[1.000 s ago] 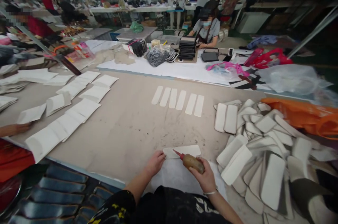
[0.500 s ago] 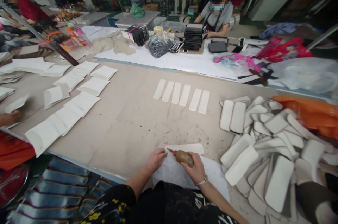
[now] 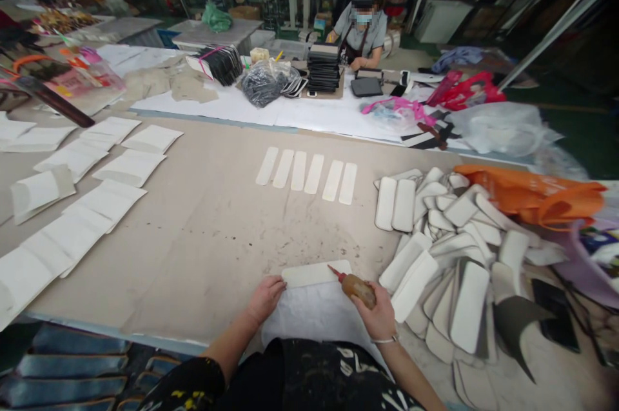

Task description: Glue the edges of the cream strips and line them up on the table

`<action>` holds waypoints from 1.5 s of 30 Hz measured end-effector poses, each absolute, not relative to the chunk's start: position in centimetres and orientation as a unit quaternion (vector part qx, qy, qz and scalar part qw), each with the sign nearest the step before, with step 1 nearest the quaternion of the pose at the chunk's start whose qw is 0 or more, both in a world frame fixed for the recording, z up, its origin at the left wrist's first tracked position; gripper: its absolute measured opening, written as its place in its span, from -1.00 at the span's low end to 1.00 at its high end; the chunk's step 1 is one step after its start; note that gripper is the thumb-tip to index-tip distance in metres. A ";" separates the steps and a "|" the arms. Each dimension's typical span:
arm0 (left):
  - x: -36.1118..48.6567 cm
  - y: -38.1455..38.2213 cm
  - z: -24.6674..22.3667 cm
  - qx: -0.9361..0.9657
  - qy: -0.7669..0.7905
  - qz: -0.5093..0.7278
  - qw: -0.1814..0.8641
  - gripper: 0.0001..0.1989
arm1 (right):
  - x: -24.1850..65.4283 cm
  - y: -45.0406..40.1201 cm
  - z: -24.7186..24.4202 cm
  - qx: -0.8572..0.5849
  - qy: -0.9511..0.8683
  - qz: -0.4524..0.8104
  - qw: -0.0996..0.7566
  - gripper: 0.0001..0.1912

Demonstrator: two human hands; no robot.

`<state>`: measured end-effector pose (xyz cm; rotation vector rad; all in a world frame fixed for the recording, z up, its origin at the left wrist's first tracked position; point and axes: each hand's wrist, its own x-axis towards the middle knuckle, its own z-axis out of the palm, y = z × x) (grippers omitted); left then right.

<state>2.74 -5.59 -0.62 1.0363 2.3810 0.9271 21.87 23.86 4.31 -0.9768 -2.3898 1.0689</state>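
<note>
A long pale strip with rounded corners (image 3: pixel 314 274) lies across a white sheet (image 3: pixel 309 314) at the table's near side. The fingers of my left hand (image 3: pixel 267 299) are closed on the strip's left end. My right hand (image 3: pixel 380 315) is wrapped round a brownish squeeze bottle (image 3: pixel 358 290) with a red pointed nozzle, apparently a glue bottle. Its tip is at the strip's upper surface, toward the right end; whether it touches I cannot tell. Further up the table, several similar pale strips (image 3: pixel 314 173) lie side by side in a row.
To the right is a heap of pale rounded pieces (image 3: pixel 469 301), with an orange bag (image 3: pixel 532 195) behind it. Folded white pieces (image 3: pixel 87 224) overlap on the left. Across the table, a person in a mask (image 3: pixel 362 30) sits behind a dark stack (image 3: pixel 324 68).
The bottle's nozzle has travelled from the strip's left end to near its right end. My left hand stays at the left end. The whole view has turned rightward.
</note>
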 end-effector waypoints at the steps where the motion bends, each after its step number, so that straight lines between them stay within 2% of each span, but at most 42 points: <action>1: 2.7 -5.6 -0.7 0.371 0.847 0.331 0.187 -0.74 | 22.3 24.3 4.2 -0.358 -0.839 0.370 0.179 -0.43; 6: 2.6 -5.8 -1.1 0.380 0.846 0.330 0.174 -0.73 | 23.9 25.5 4.1 -0.405 -0.829 0.331 0.197 -0.32; 10: 2.6 -5.9 -1.2 0.381 0.844 0.325 0.193 -0.72 | 23.9 24.8 5.0 -0.418 -0.825 0.331 0.189 -0.32; 17: 2.4 -5.5 -0.6 0.366 0.850 0.306 0.224 -0.77 | 19.1 20.4 6.1 -0.236 -0.849 0.455 0.131 -0.51; 23: 2.5 -5.2 -0.2 0.356 0.846 0.319 0.236 -0.78 | 15.8 18.2 5.6 -0.188 -0.851 0.474 0.120 -0.56; 36: 2.5 -5.3 -0.4 0.389 0.845 0.308 0.199 -0.77 | 17.8 18.2 5.2 -0.206 -0.851 0.472 0.103 -0.60; 45: 2.0 -4.9 0.6 0.430 0.841 0.269 0.187 -0.74 | 22.6 23.5 5.4 -0.294 -0.857 0.408 0.113 -0.55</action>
